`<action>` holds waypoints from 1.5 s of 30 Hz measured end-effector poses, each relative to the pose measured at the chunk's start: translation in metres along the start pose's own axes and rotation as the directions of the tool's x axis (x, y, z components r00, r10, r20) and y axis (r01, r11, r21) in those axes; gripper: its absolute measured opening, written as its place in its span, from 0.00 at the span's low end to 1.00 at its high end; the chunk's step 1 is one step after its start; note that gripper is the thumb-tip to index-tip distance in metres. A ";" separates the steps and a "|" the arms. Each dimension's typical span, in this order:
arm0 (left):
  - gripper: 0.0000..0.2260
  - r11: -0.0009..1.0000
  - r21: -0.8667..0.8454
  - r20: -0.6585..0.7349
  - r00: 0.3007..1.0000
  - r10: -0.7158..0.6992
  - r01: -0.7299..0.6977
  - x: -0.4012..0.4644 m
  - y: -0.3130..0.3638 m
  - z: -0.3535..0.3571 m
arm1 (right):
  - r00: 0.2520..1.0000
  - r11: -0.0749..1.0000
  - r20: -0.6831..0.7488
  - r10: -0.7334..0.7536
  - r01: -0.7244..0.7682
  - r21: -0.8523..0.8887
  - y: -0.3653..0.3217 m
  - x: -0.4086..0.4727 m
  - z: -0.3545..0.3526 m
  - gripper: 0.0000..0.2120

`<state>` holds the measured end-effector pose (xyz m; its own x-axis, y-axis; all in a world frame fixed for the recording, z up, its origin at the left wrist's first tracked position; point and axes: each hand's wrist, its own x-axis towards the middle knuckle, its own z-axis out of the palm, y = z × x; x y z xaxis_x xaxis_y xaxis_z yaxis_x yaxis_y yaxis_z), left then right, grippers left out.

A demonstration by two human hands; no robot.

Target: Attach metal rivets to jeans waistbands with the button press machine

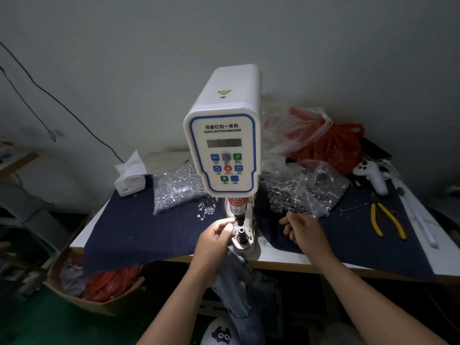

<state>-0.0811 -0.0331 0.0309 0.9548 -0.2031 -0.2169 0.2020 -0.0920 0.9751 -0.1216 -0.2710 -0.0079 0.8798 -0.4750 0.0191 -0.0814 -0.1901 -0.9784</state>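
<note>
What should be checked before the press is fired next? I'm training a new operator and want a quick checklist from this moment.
1. Fingers out of the gap: not ok. The left hand sits beside the round metal lower die, fingertips near the black upper punch.
2. Rivet loaded on the die: cannot tell; too small to see.
3. Light blue denim jeans laid over the die: not ok; they hang below the table edge.
4. Right hand clear of the press: ok; it is on the dark cloth near the clear bag of dark rivets.
5. White servo button machine powered: cannot tell; display unreadable.
</note>
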 end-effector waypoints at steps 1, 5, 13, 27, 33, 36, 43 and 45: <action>0.09 0.997 -0.044 0.001 0.998 -0.058 0.058 -0.003 0.003 -0.002 | 1.000 1.000 0.008 0.003 -0.003 0.001 -0.002 -0.001 -0.001 0.17; 0.09 0.882 -0.393 0.117 0.966 -0.232 0.260 -0.017 0.012 -0.012 | 0.991 0.996 0.124 -0.045 0.054 -0.067 -0.022 -0.016 0.001 0.13; 0.09 0.725 -0.617 0.404 0.914 -0.041 0.306 -0.040 0.045 -0.024 | 0.562 0.887 0.827 0.012 0.376 -0.268 -0.069 -0.073 0.009 0.10; 0.10 0.995 0.016 0.586 0.807 0.072 -0.100 -0.041 0.035 -0.040 | 0.622 0.960 0.758 0.195 0.036 -0.276 -0.104 -0.059 -0.018 0.19; 0.17 0.880 -0.357 0.473 0.873 -0.119 0.313 -0.051 0.017 -0.026 | 0.660 0.980 0.728 0.188 -0.180 -0.089 -0.075 -0.057 -0.014 0.14; 0.14 0.915 -0.324 0.407 0.909 -0.092 0.238 -0.052 0.014 -0.016 | 0.675 0.961 0.715 0.182 -0.277 0.017 -0.068 -0.052 -0.005 0.20; 0.13 0.988 0.140 0.092 0.994 0.058 -0.070 -0.026 0.002 -0.017 | 0.796 0.966 0.581 0.169 -0.250 0.061 -0.062 -0.038 0.008 0.16; 0.15 0.969 0.241 0.036 0.998 0.047 -0.055 -0.018 -0.003 -0.014 | 0.818 0.968 0.547 0.179 -0.245 0.048 -0.057 -0.034 0.014 0.14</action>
<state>-0.0956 -0.0152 0.0321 0.9548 -0.2422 -0.1722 0.0911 -0.3131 0.9454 -0.1404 -0.2324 0.0448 0.9610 0.0470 -0.2724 -0.2714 -0.0265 -0.9621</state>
